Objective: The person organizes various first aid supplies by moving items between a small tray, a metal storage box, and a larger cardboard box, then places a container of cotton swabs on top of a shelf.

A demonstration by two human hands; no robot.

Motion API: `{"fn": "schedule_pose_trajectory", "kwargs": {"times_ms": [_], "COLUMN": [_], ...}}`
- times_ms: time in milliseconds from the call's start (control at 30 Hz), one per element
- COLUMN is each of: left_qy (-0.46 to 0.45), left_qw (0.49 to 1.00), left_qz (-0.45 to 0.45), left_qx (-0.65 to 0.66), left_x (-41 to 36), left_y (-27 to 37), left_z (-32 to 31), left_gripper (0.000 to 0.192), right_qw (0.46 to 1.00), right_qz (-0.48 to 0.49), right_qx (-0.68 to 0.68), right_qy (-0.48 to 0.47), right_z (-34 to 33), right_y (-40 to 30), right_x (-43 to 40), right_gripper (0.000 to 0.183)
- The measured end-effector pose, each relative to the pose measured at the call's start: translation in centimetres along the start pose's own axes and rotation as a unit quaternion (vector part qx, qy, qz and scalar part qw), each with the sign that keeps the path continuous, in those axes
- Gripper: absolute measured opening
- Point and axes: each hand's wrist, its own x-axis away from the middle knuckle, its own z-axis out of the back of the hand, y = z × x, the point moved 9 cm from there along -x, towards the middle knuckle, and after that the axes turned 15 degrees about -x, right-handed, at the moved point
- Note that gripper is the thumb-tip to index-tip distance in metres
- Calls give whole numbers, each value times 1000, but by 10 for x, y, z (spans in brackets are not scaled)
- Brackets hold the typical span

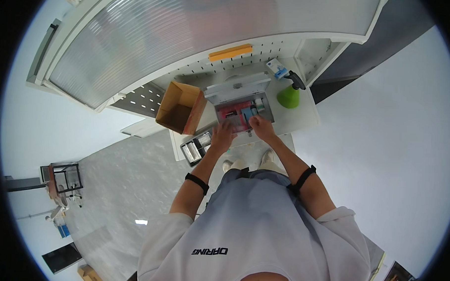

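Observation:
A silvery hinged case stands in front of me on the white worktop, its lid raised. Inside lie red packets, a blue item and a small white bottle. My left hand reaches over the case's front left corner, fingers stretched toward the contents; whether it grips anything is unclear. At the front right of the case is my right hand, its fingers bent beside the blue item. What may be between those fingers is hidden.
An uncovered cardboard box stands left of the case, near a black divided tray. To the right are a green spray bottle and a blue-and-white carton. A ribbed translucent cabinet door overhangs the worktop; an orange bar is on the pegboard.

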Motion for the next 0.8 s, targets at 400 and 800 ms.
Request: {"fn": "schedule_pose_trajectory", "kwargs": {"times_ms": [400, 800], "left_qy": [-18, 12], "left_qw": [1000, 997], "left_qz": [26, 82], "left_qx": [-1, 11], "left_x": [-20, -27], "left_y": [4, 0], "left_z": [9, 1], "left_gripper": [50, 54], "right_qw": [920, 966], "right_qz": [164, 39], "right_qx": [117, 156], "right_qy": [337, 202], "right_z": [147, 200], "right_y": [-58, -51], "right_x": [10, -78], "right_gripper": [39, 42]}}
